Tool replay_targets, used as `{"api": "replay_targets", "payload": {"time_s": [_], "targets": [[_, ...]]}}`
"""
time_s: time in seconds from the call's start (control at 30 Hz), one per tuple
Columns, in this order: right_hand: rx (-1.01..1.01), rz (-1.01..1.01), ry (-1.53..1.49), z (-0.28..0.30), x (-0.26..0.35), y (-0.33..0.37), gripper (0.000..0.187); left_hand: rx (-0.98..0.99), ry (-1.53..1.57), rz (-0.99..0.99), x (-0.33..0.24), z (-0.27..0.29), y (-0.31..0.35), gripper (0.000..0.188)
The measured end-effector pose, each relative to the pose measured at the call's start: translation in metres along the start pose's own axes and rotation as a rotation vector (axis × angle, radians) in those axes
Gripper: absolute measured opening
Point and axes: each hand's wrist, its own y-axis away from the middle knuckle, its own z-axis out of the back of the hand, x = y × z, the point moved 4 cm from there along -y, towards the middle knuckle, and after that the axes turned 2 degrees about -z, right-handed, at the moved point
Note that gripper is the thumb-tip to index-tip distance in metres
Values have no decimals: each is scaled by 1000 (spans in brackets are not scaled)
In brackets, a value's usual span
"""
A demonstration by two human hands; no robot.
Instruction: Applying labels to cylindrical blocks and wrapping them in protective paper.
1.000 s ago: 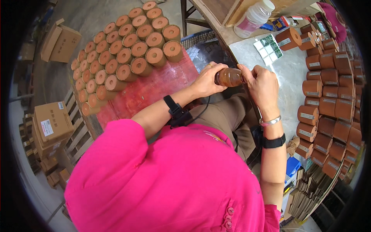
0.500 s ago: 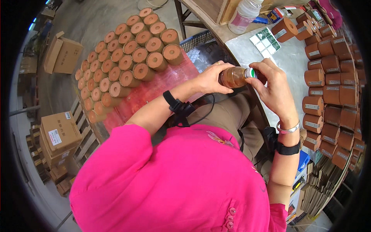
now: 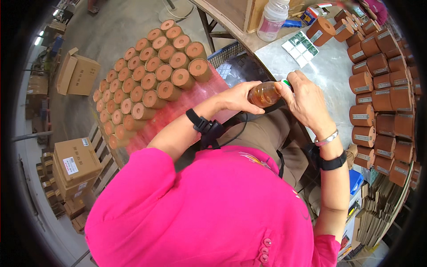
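Note:
My left hand (image 3: 240, 97) is wrapped around the body of a small clear bottle (image 3: 264, 95) with brown liquid in it. The bottle lies tilted above my lap, its neck toward the right. Over its green and white cap (image 3: 286, 82) the fingers of my right hand (image 3: 309, 101) are closed, covering most of it and the neck. Whether the cap is loose cannot be made out.
Rows of reddish-brown cylinders (image 3: 167, 91) stand on a red-topped surface (image 3: 195, 104) at left. More brown cylinders with labels (image 3: 361, 116) are stacked on the grey table at right, near a sticker sheet (image 3: 300, 48) and a large bottle (image 3: 272, 20). Cardboard boxes (image 3: 76, 162) stand lower left.
My right hand's fingers have closed further over the cap and neck, hiding more of them. The bottle has shifted slightly, and the whole view has moved a little.

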Motion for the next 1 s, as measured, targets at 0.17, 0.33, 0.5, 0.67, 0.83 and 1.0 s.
{"api": "replay_targets", "payload": {"time_s": [0.17, 0.33, 0.5, 0.67, 0.83, 1.0], "targets": [[45, 209, -93, 16, 11, -1, 48, 284, 73, 213, -25, -6, 6, 46], [83, 91, -164, 18, 1, -9, 53, 351, 53, 220, -30, -15, 4, 40], [39, -31, -260, 19, -2, -4, 54, 195, -20, 158, -55, -26, 13, 38], [-13, -83, -271, 24, 0, 13, 48, 49, -82, 144, -58, -38, 18, 44], [-179, -36, -345, 36, 2, 38, 42, -73, -632, 53, -102, -38, 25, 55], [-443, -2, -665, 62, -37, 82, 32, -248, -287, -35, -224, -2, 35, 38]]}}
